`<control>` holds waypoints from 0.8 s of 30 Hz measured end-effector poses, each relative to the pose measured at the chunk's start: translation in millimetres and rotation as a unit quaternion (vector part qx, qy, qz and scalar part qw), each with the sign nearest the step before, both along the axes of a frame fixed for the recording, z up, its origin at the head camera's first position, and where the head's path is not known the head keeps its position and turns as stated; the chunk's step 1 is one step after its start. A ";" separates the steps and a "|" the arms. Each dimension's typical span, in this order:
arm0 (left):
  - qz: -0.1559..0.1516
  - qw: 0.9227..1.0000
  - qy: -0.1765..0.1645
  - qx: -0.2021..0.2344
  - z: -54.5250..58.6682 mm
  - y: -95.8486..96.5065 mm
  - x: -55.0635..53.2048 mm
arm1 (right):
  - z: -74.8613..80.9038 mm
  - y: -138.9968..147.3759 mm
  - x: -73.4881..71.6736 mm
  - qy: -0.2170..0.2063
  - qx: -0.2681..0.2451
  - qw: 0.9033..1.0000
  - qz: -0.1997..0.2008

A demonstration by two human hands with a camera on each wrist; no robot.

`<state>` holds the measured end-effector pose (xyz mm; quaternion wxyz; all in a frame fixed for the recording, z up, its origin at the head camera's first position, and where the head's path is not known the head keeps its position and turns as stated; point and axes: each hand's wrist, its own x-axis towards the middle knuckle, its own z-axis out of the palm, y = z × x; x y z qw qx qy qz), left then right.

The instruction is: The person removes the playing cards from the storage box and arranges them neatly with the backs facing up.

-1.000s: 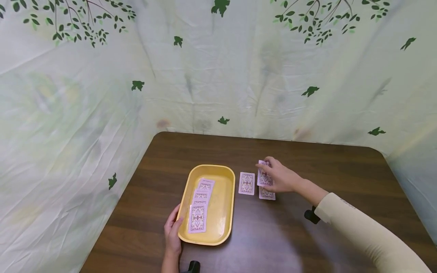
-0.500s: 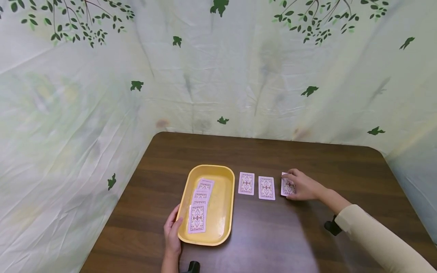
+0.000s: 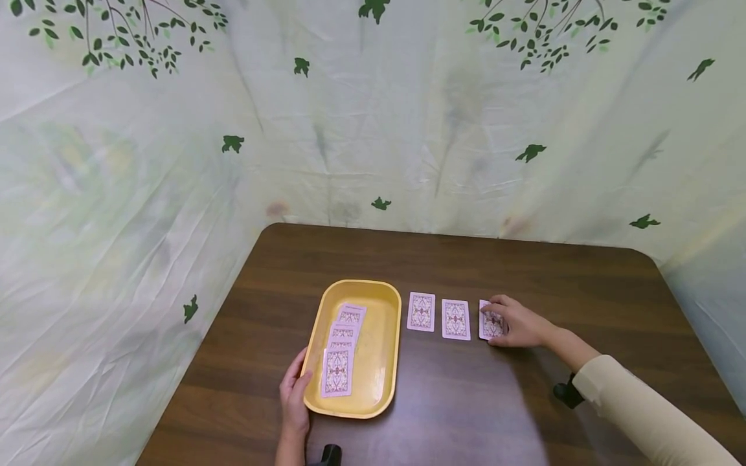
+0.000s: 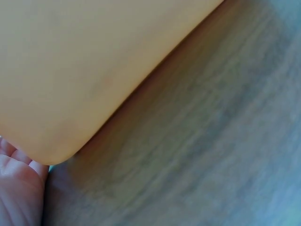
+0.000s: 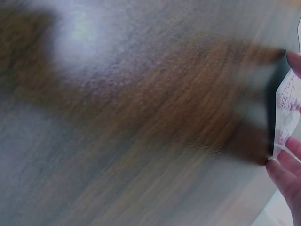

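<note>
My left hand [image 3: 294, 396] grips the near left side of a yellow tray [image 3: 384, 388], thumb at the rim. Inside the tray, several purple-backed playing cards lie face down in an overlapping column, the nearest playing card [image 3: 337, 373] fully showing. To the right of the tray, two face-down cards lie side by side on the table: a left card [image 3: 421, 312] and a middle card [image 3: 456, 320]. My right hand [image 3: 519, 323] holds a third playing card [image 3: 491, 321] by its far and near edges, right at the tabletop. Its fingers hide the card's right part.
The brown wooden table [image 3: 350, 252] has rounded far corners. A pale cloth [image 3: 350, 149] with leaf prints hangs behind it and along the sides. In the right wrist view, a shadow [image 5: 188, 103] falls across the tabletop.
My right hand has carried its card rightward from above the middle card, which now shows whole, down to the right end of the row. My left hand and the tray stay put.
</note>
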<state>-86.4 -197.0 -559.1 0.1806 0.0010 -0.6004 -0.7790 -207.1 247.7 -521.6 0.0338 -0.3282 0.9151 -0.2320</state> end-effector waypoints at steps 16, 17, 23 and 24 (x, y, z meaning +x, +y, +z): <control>-0.002 1.000 0.000 -0.004 -0.2 0.2 0.3 | -1.0 3.3 2.2 -0.035 0.010 0.999 0.004; -0.002 1.000 -0.001 -0.004 -0.1 0.1 0.4 | -0.6 3.4 2.5 -0.036 0.008 0.999 0.005; 0.001 1.000 -0.005 -0.006 0.2 -0.3 -0.1 | 0.9 3.7 2.8 -0.047 0.010 0.999 0.005; 0.002 1.000 -0.006 -0.006 0.2 -0.3 -0.3 | 1.0 3.6 2.6 -0.048 0.012 0.999 0.005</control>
